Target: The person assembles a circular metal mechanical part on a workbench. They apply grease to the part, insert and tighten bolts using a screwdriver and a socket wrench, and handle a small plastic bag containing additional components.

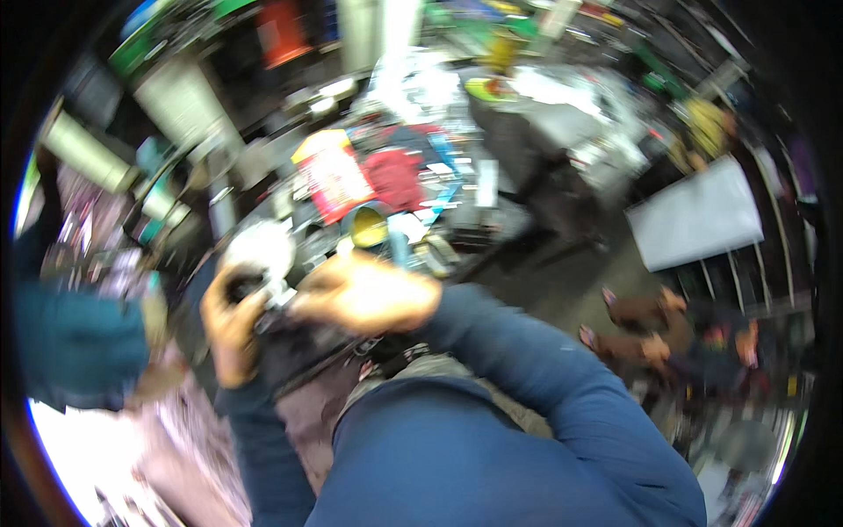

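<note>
The whole picture is smeared by motion. My left hand (230, 318) is curled around a small dark, round part (246, 285) whose kind I cannot make out. Close beside it, my right hand (360, 294) reaches in from the right, its fingertips near that part; blur hides whether they pinch anything. A bright, whitish round shape (263, 246) lies just beyond my left hand. Past my right hand stands a yellow-lined round container (369, 228) on the cluttered bench. A red and yellow packet (334, 176) and a dark red cloth (395, 178) lie farther back.
A co-worker's blue sleeve (79, 342) is close on the left. To the right, another person (685, 334) sits or crouches near a large white panel (696, 215). Clear plastic wrapping (413, 88) and an orange-red container (281, 33) are at the back.
</note>
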### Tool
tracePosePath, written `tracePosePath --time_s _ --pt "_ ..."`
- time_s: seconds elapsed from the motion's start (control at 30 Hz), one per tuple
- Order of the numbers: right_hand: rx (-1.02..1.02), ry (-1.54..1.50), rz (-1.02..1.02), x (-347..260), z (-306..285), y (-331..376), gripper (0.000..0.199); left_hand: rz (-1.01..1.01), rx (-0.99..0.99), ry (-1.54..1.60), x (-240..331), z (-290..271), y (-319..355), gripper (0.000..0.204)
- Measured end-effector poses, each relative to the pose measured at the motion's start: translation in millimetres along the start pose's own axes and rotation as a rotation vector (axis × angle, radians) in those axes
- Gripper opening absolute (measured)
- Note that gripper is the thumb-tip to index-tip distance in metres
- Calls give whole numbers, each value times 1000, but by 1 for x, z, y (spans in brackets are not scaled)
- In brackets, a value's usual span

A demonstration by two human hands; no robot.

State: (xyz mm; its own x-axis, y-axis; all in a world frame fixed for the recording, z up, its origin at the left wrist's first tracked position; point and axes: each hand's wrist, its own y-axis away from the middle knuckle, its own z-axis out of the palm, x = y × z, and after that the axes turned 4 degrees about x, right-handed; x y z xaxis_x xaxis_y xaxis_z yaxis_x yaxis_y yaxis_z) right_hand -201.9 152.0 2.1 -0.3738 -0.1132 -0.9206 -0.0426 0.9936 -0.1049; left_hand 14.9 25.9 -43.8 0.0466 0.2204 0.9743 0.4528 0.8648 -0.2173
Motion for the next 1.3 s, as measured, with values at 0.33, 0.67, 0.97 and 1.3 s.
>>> tracePosePath --time_s 0.33,0.67,0.97,1.3 --pt "181 -137 -27 12 24 -9 35 -8 -169 12 -21 -11 -43 44" --pt "298 -170 94 2 75 -24 30 18 -96 -106 37 27 -15 35" --pt "175 157 106 14 12 -23 40 45 -66 -152 22 21 -22 31" --pt "44 175 44 16 7 -29 44 -11 -64 7 20 21 -19 33"
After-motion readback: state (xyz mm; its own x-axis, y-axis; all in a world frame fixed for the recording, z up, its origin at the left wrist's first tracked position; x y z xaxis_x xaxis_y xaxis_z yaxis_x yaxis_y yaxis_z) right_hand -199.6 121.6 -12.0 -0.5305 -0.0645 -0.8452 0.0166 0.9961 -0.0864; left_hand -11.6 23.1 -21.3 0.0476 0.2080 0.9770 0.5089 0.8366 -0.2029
